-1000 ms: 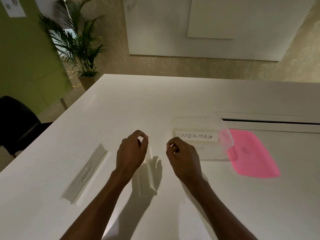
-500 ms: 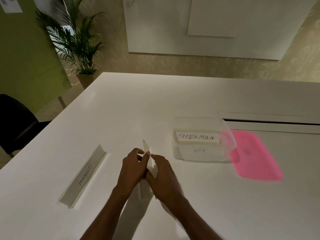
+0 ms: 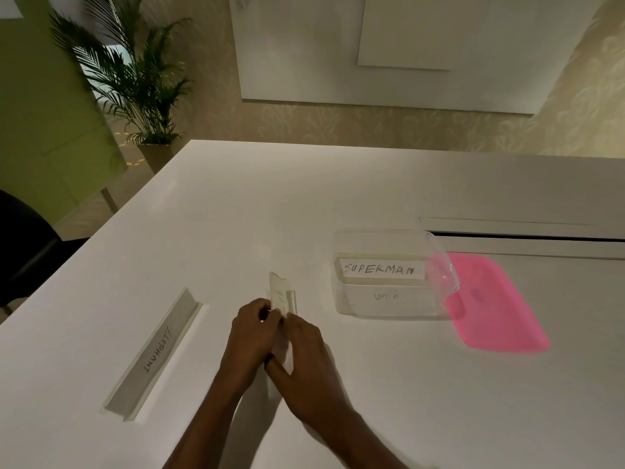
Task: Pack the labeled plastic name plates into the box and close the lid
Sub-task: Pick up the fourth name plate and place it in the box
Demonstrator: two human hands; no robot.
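Name plates are the matter here, and one of them (image 3: 283,299) sits between both hands near the middle of the white table (image 3: 236,204), its long axis running from six toward twelve o'clock. The left hand (image 3: 252,336) closes on it from nine o'clock, fingers curled over its near half; the right hand (image 3: 304,353) closes on it from three o'clock, thumb and fingers pressed against its side. Both hands have it in a firm pinch, and only its far end shows past the fingertips, with writing on it too faint to read. Whether its base touches the table I cannot tell.

At nine o'clock from the hands, well apart from them, a second plate marked ELEPHANT (image 3: 154,353) lies flat on the table, slanted from seven toward one o'clock.

At two o'clock from the hands stands the clear plastic box (image 3: 439,275), open at the top. Inside it a plate marked SUPERMAN (image 3: 382,268) stands on edge, its label facing the wearer. Some faint writing shows on the box's near wall, unreadable.

At three o'clock from the box, touching or just beside its right wall, the pink lid (image 3: 497,309) lies flat on the table.

Beyond the lid, at twelve o'clock from it, a long dark slot (image 3: 527,235) runs across the tabletop. Past the table's far left corner, at eleven o'clock, stands a potted palm (image 3: 135,82), and a black chair (image 3: 23,245) sits at the left edge.
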